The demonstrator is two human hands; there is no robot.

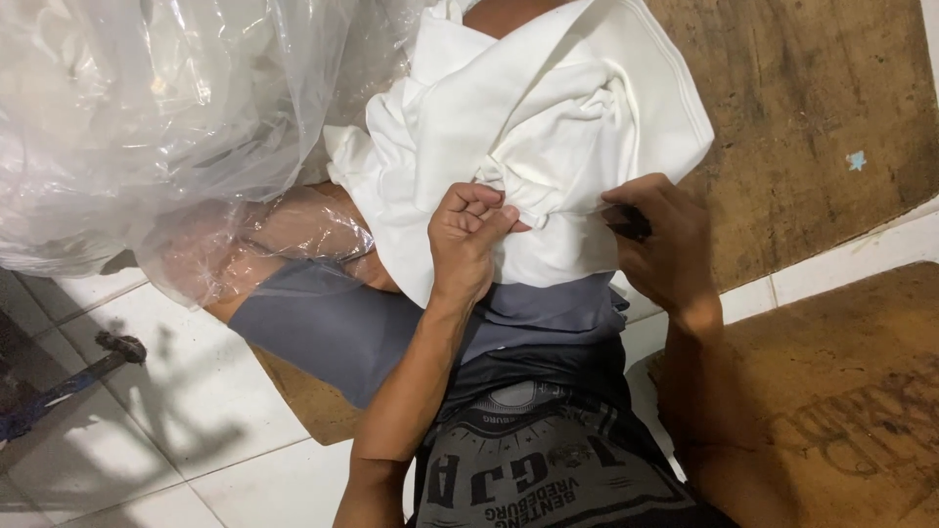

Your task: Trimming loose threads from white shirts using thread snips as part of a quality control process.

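- Clear plastic bag (147, 108) up-left of grip; white cloth (548, 108) on lap
- Left hand (469, 240) fisted, pinching cloth fold; right hand (665, 244) closed around small dark tool (628, 223)

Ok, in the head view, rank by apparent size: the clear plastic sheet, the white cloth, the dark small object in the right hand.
1. Plastic sheet, largest, though it runs off frame and sits near the camera.
2. White cloth.
3. Dark object, smallest by far, partly hidden in the right hand.
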